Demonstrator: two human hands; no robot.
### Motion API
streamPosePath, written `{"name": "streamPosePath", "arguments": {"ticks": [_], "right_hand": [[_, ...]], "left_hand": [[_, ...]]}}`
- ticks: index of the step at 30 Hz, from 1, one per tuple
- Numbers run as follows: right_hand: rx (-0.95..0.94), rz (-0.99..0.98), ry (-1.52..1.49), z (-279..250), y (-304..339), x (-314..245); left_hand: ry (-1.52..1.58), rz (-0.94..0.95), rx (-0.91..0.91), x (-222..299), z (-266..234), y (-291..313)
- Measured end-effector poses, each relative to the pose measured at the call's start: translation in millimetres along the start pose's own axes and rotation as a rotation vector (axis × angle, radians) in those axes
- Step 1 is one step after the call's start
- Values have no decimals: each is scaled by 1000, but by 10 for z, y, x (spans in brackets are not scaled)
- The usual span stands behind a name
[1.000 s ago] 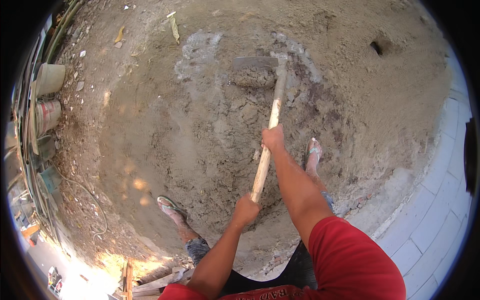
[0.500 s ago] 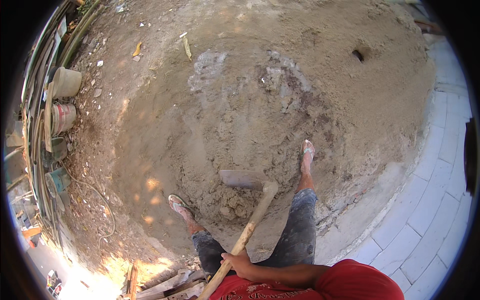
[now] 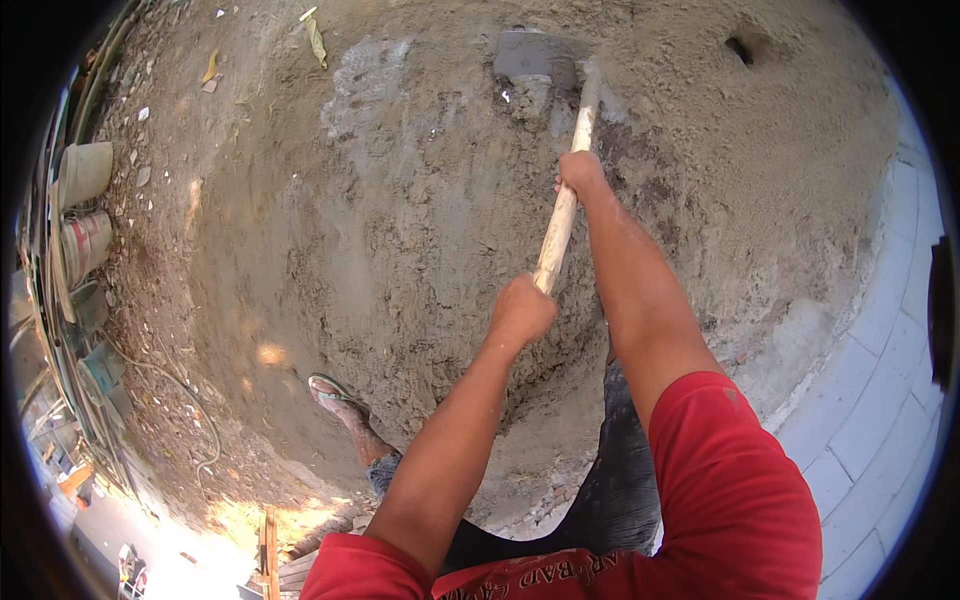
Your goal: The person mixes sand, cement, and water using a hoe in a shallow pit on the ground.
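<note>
In the lower left of the frame, the left foot (image 3: 343, 400) stands in a sandal on the earth (image 3: 370, 290); a stroke pulled back too far to that side could bring the hoe (image 3: 556, 240) onto its bare toes. Loose earth underfoot could also upset the stance, and a slack grip could let the handle twist if the blade (image 3: 523, 56) snags. Near the middle, the left hand (image 3: 523, 308) is wrapped round the handle's near end, its fingertips hidden beneath. Farther up, the right hand (image 3: 580, 172) clasps the handle with curled fingers. The hoe thus passes through both fists, slanting up and right, a bare length of handle between them; its blade lies beyond the right fingers, upper centre, whether on the earth or just above I cannot tell. A leaf (image 3: 316, 42) lies upper left, well apart from the blade.
</note>
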State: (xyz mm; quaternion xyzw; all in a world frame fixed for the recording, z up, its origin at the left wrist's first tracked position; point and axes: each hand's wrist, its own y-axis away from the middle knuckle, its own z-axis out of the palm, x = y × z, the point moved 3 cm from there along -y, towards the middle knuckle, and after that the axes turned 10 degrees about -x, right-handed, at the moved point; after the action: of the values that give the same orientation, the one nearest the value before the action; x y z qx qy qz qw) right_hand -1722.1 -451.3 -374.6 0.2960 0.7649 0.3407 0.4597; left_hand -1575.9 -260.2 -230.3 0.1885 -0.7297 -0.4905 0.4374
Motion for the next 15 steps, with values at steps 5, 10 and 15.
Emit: {"name": "streamPosePath", "arguments": {"ticks": [5, 10, 15], "right_hand": [[62, 259, -4, 741, 1221, 838], [7, 351, -1, 1571, 2556, 1644], [-149, 412, -212, 2301, 4034, 2210]], "left_hand": [[20, -108, -142, -1216, 373, 900], [81, -126, -157, -2253, 471, 2244], [55, -124, -236, -3383, 368, 3504]]}}
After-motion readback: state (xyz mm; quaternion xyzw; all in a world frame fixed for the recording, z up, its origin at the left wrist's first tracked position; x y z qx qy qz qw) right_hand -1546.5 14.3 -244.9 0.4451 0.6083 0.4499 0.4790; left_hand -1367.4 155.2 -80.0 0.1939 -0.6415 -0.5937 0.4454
